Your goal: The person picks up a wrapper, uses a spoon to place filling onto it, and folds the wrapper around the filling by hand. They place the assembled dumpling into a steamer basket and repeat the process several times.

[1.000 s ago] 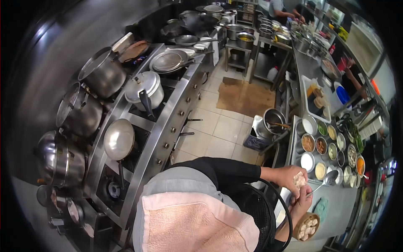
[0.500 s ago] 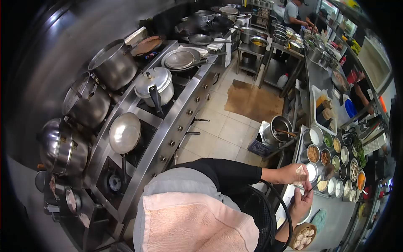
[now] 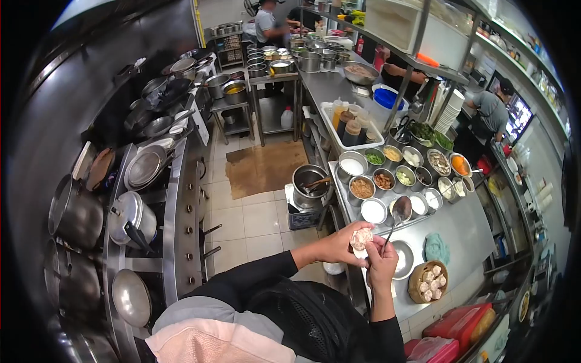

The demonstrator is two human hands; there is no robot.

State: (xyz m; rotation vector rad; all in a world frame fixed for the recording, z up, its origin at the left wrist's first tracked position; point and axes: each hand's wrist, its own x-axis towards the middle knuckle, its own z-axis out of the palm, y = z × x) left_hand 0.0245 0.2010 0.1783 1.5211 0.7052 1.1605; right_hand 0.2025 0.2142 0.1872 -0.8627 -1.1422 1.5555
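Note:
A pale dumpling with a pinkish filling (image 3: 361,239) rests in the curled fingers of my left hand (image 3: 340,245). My right hand (image 3: 382,263) grips a metal spoon (image 3: 400,210), its bowl pointing up and away, and its fingers are close beside the dumpling. Just right of my right hand is a metal bowl (image 3: 408,260) on the steel counter (image 3: 469,236). A round bamboo steamer (image 3: 415,289) at the counter's near edge holds several dumplings (image 3: 431,283). A green cloth (image 3: 436,248) lies between the steamer and the ingredient containers.
Several metal containers of ingredients (image 3: 362,187) stand beyond my hands. Behind them is a white tray of sauce bottles (image 3: 351,127). A stove (image 3: 154,227) with a pressure cooker (image 3: 130,218) runs along the left. People (image 3: 269,27) stand farther back and at the right (image 3: 493,109).
The view has swung right, bringing the counter and steamer nearer the middle. The dumpling and spoon now show more clearly in my hands.

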